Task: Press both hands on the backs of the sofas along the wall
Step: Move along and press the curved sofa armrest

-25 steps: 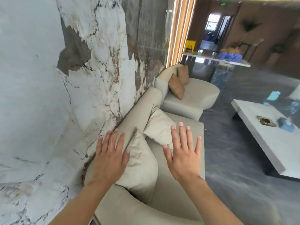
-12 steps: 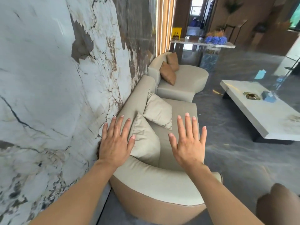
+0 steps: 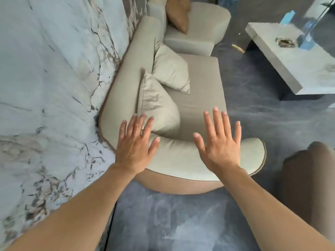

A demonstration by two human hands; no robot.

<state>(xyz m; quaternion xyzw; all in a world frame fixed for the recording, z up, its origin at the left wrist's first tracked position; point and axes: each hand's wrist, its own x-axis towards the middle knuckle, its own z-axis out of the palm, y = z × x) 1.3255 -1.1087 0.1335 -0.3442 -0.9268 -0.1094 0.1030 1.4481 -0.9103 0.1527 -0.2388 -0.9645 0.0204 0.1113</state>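
Observation:
A beige sofa (image 3: 201,87) stands against the marble wall (image 3: 54,78), its curved padded back (image 3: 177,156) wrapping round the near end. Two beige cushions (image 3: 163,84) lean on its back. My left hand (image 3: 136,144) is spread, palm down, over the left part of the curved back, fingertips reaching the nearer cushion. My right hand (image 3: 221,142) is spread, palm down, over the right part of the same back. I cannot tell whether either palm touches the fabric. A second beige sofa (image 3: 204,28) with a brown cushion (image 3: 178,19) stands farther along the wall.
A low pale coffee table (image 3: 290,58) stands at the right with an ashtray (image 3: 285,42) and a blue box (image 3: 307,41) on it. A dark brown seat (image 3: 308,178) fills the right edge. Grey carpet (image 3: 172,223) lies below my arms.
My view has tilted downward and pulled back from the sofa. Both spread hands now sit lower, over the curved near back instead of over the cushions and seat.

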